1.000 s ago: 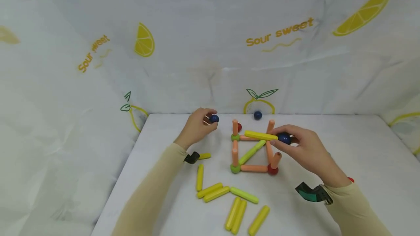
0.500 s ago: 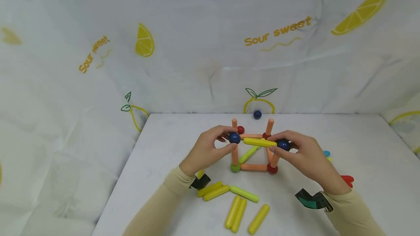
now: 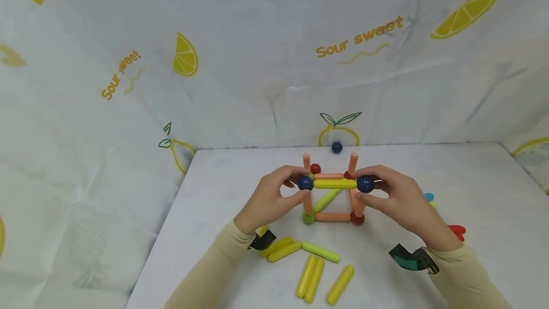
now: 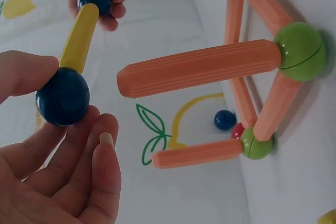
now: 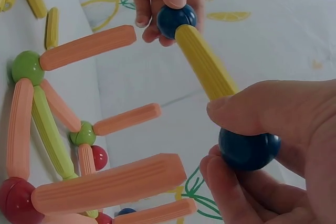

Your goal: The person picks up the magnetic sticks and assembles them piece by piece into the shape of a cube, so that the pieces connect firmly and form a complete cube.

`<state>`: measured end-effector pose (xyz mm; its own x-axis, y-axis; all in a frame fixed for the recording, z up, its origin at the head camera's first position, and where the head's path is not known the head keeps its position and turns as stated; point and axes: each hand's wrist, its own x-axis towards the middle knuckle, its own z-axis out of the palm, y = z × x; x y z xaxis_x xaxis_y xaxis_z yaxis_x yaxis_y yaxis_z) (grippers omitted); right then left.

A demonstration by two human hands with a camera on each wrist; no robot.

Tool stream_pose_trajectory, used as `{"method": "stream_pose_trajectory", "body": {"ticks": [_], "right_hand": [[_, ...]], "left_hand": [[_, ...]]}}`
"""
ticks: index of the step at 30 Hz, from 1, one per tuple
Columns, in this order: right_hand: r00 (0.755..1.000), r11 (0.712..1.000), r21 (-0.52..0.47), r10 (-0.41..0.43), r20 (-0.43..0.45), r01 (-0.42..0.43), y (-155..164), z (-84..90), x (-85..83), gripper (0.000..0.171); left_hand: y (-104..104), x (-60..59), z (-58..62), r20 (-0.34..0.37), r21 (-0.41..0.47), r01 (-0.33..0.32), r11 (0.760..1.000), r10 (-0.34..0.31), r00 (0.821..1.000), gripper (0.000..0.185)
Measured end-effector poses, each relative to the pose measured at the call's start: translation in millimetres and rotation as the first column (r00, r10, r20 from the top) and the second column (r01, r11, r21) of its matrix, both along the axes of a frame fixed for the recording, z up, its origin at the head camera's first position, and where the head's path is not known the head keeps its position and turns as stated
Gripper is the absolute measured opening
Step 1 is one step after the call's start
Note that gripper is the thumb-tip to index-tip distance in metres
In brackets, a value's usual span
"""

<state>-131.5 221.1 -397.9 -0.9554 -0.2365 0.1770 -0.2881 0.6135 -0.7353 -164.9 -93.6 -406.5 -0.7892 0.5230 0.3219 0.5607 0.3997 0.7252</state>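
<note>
My left hand (image 3: 274,197) pinches a dark blue ball (image 4: 63,96) between thumb and fingers. My right hand (image 3: 396,199) grips a second blue ball (image 5: 249,148), its thumb lying over the near end of a yellow stick (image 3: 334,183). The stick runs level between the two balls and meets both. Below and behind it stands a frame of orange sticks (image 3: 332,217) on the table, with green balls (image 3: 308,217) at the left corners and red balls (image 3: 358,217) at the right. An upright orange stick (image 4: 199,68) rises from each corner. A lime stick (image 3: 328,199) crosses the base diagonally.
Several yellow sticks (image 3: 340,285) and a lime stick (image 3: 320,252) lie on the near part of the table (image 3: 206,180). A loose blue ball (image 3: 337,147) sits at the back edge, a red ball (image 3: 315,169) behind the frame. Red pieces (image 3: 457,230) lie by my right wrist.
My left hand has moved right and down with its blue ball, which now meets the yellow stick's left end. The stick, tilted before, is now level in my right hand.
</note>
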Motion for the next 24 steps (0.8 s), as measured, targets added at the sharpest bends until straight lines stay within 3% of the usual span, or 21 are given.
{"method": "stream_pose_trajectory", "body": {"ticks": [4,12,24], "right_hand": [[1.000,1.000,0.006,0.008,0.026,-0.009,6.7,0.1,2.3,0.043],[0.999,0.995,0.097,0.041,-0.017,-0.039,8.4,-2.9,0.9,0.040],[0.997,0.991,0.119,0.064,0.039,-0.069,8.0,-6.1,-1.6,0.044]], "left_hand": [[1.1,1.4,-0.2,-0.011,-0.042,0.005,0.999,-0.006,1.000,0.039],[0.4,2.4,-4.5,0.005,-0.073,0.019,0.997,-0.019,1.000,0.039],[-2.3,2.2,-3.7,0.048,-0.138,0.041,0.990,-0.035,0.998,0.046]]}}
